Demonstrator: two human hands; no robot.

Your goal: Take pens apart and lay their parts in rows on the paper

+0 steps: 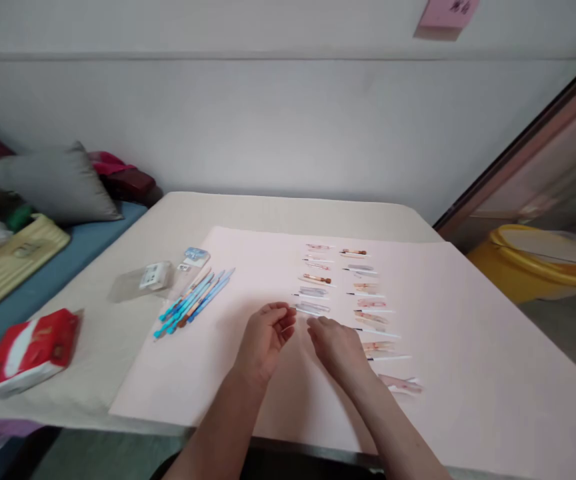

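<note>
Near the middle of a pale pink sheet (448, 300), my left hand (267, 339) is closed, with thumb and forefinger pinched together. Whatever is in that pinch is too small to make out. Close to its right, my right hand (337, 347) faces palm down with its fingers bent together; its fingertips are partly hidden. Just beyond the hands lies a grey wrapped piece (314, 307) beside a thin white stick. Two columns of small wrapped pieces, such as a brown one (317, 279), and thin dark-tipped sticks (378, 333) run along the sheet.
Several blue and brown pens (195, 301) lie at the sheet's left side. Near them are a clear bag with a white box (156, 275) and a blue-and-white packet (197, 256). A red tissue pack (31, 352) rests at the table's left edge. A yellow bin (528, 267) stands right.
</note>
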